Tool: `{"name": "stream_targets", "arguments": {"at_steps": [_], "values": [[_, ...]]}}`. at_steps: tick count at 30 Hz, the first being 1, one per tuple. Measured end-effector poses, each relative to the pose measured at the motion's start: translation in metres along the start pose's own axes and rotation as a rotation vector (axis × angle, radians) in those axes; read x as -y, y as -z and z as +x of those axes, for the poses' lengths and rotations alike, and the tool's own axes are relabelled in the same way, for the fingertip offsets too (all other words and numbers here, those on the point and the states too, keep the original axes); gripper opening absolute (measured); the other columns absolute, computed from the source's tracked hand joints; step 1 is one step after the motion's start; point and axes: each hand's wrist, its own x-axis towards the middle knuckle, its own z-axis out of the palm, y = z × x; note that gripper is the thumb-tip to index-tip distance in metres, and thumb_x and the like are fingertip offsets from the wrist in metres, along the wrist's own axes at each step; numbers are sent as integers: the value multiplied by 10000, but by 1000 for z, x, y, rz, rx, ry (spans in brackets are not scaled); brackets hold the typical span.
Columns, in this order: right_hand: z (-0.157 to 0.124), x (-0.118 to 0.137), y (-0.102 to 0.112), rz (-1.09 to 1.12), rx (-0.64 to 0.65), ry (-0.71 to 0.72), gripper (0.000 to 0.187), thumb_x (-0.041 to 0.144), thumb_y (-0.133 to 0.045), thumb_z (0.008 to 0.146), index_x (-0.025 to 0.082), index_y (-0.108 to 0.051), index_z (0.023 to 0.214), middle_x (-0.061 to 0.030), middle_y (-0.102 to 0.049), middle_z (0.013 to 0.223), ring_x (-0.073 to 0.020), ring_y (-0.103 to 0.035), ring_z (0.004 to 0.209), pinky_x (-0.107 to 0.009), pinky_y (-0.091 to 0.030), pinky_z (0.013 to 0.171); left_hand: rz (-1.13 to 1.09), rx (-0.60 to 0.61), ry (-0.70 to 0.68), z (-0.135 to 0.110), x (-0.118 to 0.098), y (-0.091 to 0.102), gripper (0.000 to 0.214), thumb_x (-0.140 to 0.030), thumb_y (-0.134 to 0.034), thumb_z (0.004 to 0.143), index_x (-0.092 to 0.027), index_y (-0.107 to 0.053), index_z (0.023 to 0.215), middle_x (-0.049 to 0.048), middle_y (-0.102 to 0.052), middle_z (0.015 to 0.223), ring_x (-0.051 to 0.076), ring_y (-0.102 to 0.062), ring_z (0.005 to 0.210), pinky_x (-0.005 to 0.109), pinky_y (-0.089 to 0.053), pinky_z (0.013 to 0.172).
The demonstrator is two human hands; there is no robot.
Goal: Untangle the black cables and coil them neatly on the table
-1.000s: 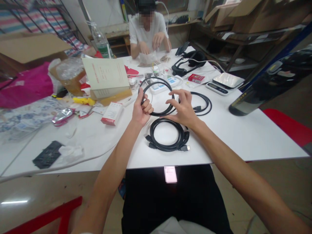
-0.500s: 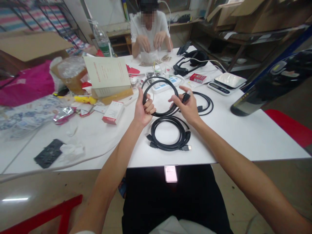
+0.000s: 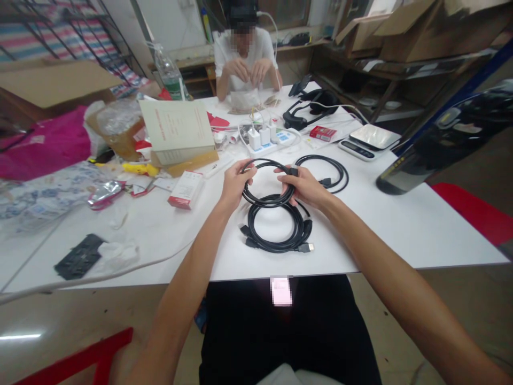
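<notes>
I hold a coiled black cable low over the white table with both hands. My left hand is closed on the coil's left side. My right hand is closed on its right side, pinching a black plug end at the top. Right below it lies a second coiled black cable with connectors showing. A third black coil lies to the right of my right hand.
A white power strip with chargers, a digital scale, a red-white box, a book, a black headset and clutter sit around. A person works across the table. A black object looms right.
The held coil has come down from upright toward the table, just above the lying coil. My right hand shifted onto the coil's right side with the plug end.
</notes>
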Motion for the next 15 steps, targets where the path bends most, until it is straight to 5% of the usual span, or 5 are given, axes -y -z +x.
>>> {"name": "stream_targets", "arguments": {"at_steps": [7, 11, 15], "values": [[-20, 24, 18, -63, 318, -238, 747, 408, -876, 770, 193, -503, 1381, -19, -751, 714, -241, -740, 526, -234, -483, 359, 287, 375, 13, -9, -11, 7, 526, -263, -893, 785, -173, -760, 1287, 62, -748, 888, 130, -647, 664, 177, -450, 483], [-23, 25, 37, -203, 472, -334, 742, 557, -901, 769, 188, -562, 1317, -35, -769, 748, -246, -762, 567, -232, -479, 376, 420, 536, 21, -11, -12, 7, 428, -333, -854, 848, -170, -798, 1240, 81, -771, 906, 133, -645, 576, 217, -484, 498], [-21, 21, 50, -416, 559, -372, 691, 744, -818, 788, 140, -691, 1100, -46, -728, 631, -195, -703, 493, -224, -392, 357, 461, 606, -17, -9, -4, 7, 371, -330, -896, 806, -168, -850, 1136, 119, -813, 1034, 209, -743, 811, 276, -578, 707]]}}
